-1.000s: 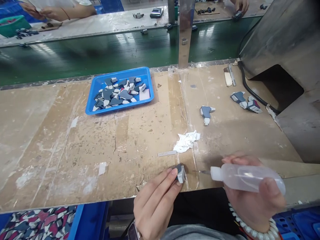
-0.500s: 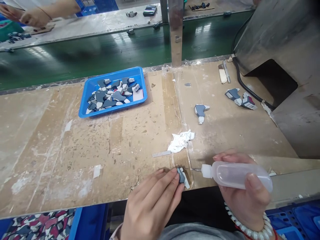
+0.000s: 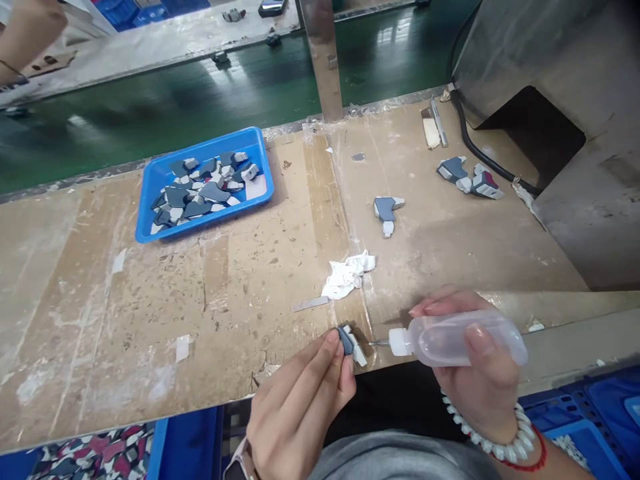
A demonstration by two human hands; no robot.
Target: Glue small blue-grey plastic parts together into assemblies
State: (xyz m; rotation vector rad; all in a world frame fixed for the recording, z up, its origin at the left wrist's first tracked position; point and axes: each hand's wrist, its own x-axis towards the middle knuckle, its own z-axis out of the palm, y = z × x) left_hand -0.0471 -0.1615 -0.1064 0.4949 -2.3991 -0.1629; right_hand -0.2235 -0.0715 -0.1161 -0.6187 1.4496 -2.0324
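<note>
While the counter carries a blue tray well beyond the fingers, the right hand grasps a squeeze bottle, its nozzle seemingly touching the small grey-white part pinched by the left hand.

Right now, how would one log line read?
left hand: pinches grey part | right hand: holds squeeze bottle | nozzle at part

The tray is bright blue and holds grey, dark blue and white pieces. The bottle is clear with a white cap. The rag is white, the belt dark green, the bench worn tan.
</note>
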